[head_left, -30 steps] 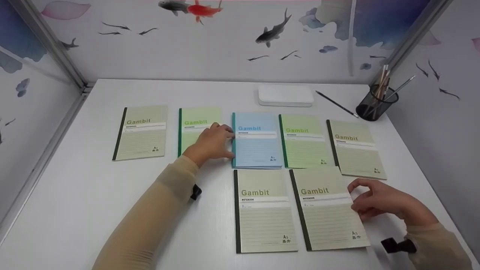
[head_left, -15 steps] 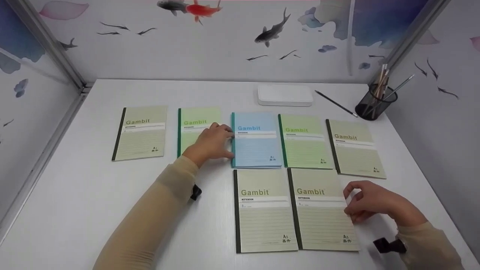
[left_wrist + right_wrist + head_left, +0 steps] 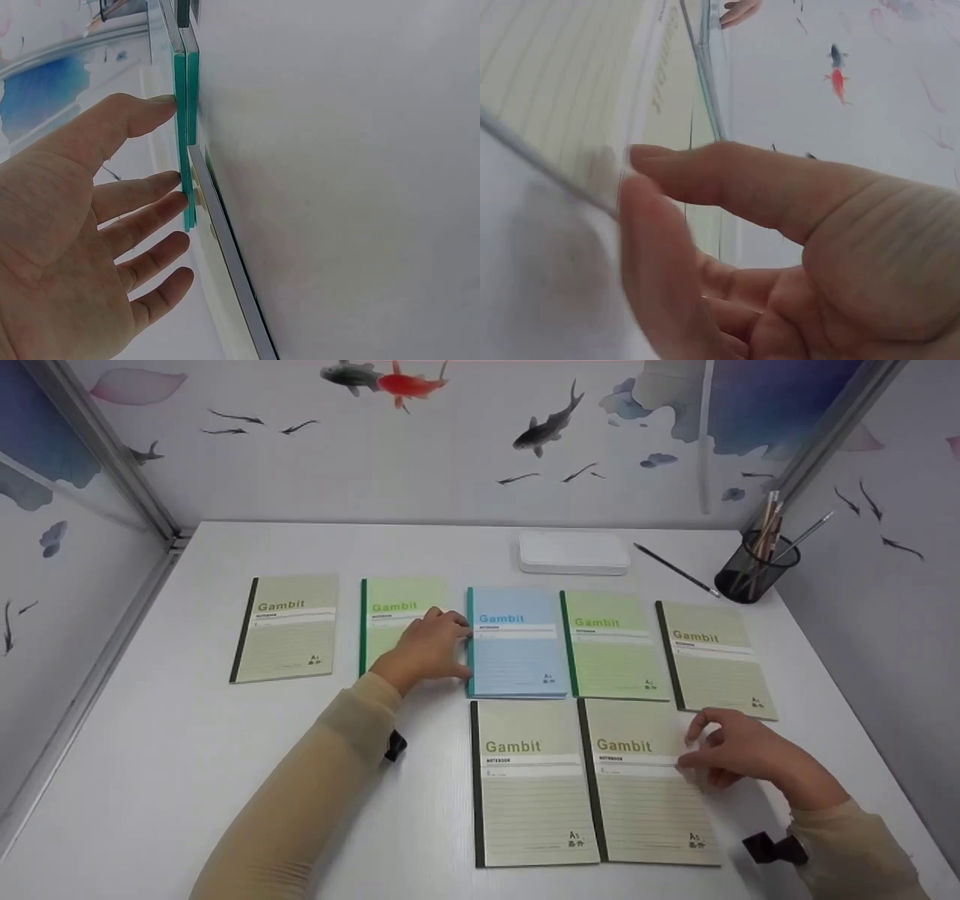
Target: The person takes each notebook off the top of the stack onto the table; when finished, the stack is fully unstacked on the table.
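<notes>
In the head view my left hand (image 3: 431,645) reaches over a green notebook (image 3: 401,591), its thumb and fingertips at the teal spine of a blue notebook (image 3: 517,660). The left wrist view shows two teal spines (image 3: 182,135) stacked, with the thumb and two fingers against them and the other fingers loosely bent. My right hand (image 3: 746,750) is at the right edge of a beige notebook (image 3: 652,802), thumb tip over its edge and fingers bent. That notebook lies flat beside another beige notebook (image 3: 534,802), their edges nearly meeting.
Another green notebook (image 3: 619,664) and a beige one (image 3: 716,660) lie right of the blue. A further beige notebook (image 3: 289,637) lies at far left. Behind them are a white case (image 3: 574,553), a pencil (image 3: 675,570) and a black mesh pen cup (image 3: 757,574). Printed panels enclose the table.
The right-hand beige notebook has slid left and straightened beside its neighbour. My right hand moved left with it, then shifted slightly up along its edge. The left hand stays put.
</notes>
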Tool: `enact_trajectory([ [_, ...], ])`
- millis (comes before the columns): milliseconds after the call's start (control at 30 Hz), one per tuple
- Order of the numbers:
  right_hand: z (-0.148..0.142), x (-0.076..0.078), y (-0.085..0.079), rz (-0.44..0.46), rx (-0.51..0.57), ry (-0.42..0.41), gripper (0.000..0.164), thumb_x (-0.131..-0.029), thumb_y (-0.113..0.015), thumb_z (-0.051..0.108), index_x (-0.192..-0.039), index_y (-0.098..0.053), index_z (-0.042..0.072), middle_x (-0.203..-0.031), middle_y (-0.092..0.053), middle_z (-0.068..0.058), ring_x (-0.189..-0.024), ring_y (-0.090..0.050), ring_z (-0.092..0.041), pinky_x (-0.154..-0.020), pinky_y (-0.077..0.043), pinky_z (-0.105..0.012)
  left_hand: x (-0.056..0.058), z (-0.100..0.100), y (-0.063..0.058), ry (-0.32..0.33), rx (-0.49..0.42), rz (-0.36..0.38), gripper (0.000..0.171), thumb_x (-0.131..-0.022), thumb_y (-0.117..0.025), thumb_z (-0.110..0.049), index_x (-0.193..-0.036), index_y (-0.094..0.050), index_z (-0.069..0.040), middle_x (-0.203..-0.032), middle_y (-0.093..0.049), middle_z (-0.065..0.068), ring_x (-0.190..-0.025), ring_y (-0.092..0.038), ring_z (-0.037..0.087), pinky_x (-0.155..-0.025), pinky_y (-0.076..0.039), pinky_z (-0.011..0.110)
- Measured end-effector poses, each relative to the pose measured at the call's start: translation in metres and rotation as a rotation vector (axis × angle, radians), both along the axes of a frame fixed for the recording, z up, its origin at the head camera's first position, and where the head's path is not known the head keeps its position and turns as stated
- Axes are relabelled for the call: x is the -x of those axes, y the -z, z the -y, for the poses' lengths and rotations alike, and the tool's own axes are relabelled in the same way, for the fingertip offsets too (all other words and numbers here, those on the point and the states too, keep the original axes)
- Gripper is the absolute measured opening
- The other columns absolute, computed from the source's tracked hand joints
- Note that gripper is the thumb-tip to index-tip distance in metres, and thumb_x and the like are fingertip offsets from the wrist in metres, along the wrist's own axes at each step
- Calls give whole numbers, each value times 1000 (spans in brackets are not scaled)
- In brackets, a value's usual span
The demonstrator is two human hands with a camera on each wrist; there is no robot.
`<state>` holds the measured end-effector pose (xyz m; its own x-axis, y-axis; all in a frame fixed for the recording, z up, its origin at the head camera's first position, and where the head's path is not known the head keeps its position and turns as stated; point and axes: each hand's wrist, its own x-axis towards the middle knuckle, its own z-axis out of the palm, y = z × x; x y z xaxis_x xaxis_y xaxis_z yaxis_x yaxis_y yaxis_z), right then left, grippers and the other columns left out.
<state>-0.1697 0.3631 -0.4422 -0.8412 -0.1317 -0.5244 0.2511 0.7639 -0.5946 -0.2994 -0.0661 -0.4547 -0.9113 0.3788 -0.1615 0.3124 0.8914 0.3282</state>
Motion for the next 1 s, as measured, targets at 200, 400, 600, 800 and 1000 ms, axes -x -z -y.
enact_trajectory([
  [200,23,19,4,-274,42,-55,36,-90,-81,22,-115,-63,3,-93,-71,-9,-74,-68,-21,-62,-58,-34,0,-1,-2,-10,-6,4,74,-83,-86,-41,-146,-60,-13,-151,-54,1,-133,-44,25,-119,-39,42],
  [400,48,41,7,-401,52,-88,28,-91,-80,20,-112,-68,5,-97,-72,-8,-81,-68,-20,-66,-55,-26,-1,-3,-1,-19,-17,7,73,-83,-87,-39,-146,-60,-14,-151,-54,0,-133,-44,24,-119,-39,42],
  [600,73,69,12,-468,60,-105,22,-93,-78,16,-112,-71,7,-105,-73,-7,-95,-67,-22,-81,-54,-34,-3,-3,0,-30,-25,15,73,-83,-87,-38,-146,-59,-13,-151,-53,1,-134,-44,25,-119,-39,42],
  [800,96,100,15,-494,88,-147,25,-94,-75,10,-118,-73,9,-124,-72,-9,-110,-67,-28,-94,-53,-46,-4,-4,-4,-32,-20,14,73,-83,-87,-35,-146,-59,-11,-152,-53,3,-134,-44,26,-119,-39,43],
  [1000,112,128,21,-506,89,-234,37,-93,-77,11,-129,-70,13,-143,-63,-8,-135,-55,-30,-108,-48,-52,-4,-5,-5,-20,5,8,71,-84,-86,-35,-145,-60,-11,-151,-54,3,-132,-45,26,-118,-40,42],
])
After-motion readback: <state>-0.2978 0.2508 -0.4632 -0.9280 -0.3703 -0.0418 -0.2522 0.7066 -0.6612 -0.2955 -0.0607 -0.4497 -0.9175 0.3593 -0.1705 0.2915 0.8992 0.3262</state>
